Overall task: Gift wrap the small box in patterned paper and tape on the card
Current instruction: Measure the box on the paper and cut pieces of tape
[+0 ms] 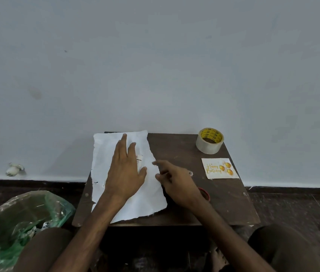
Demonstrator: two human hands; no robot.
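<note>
Field notes, head view. You are sitting at a low dark table (174, 150) that is standing against a grey wall.

- Paper: a sheet of paper (104, 154) is lying on the table's left half, plain white face up (no pattern is showing on this side). Its edges are ragged, and its far end is reaching the table's back edge.
- Left hand: your left hand (124, 173) is pressing flat on the middle of the sheet. The fingers are straight and slightly spread, gripping nothing.
- Box: a small pale box (139, 160) with reddish print is peeking out between that hand's index finger and thumb. It is mostly hidden, so I cannot tell whether it is lying on the sheet or under it.
- Right hand: your right hand (176, 185) is hanging at the sheet's right edge. The index finger is pointing toward the left hand and the other fingers are curling loosely, holding nothing. I cannot tell whether the thumb is touching the paper.
- Under the right wrist: a red-rimmed object (205, 193) is showing, too covered to identify.
- Tape: a tape roll (209, 143) is sitting on its flat side at the table's far right corner.
- Card: the card (220, 168) is lying print up near the tape roll, on the side closer to you and not touching it.
- Floor: a green plastic bag (17, 218) is sitting beside your left knee.
</note>
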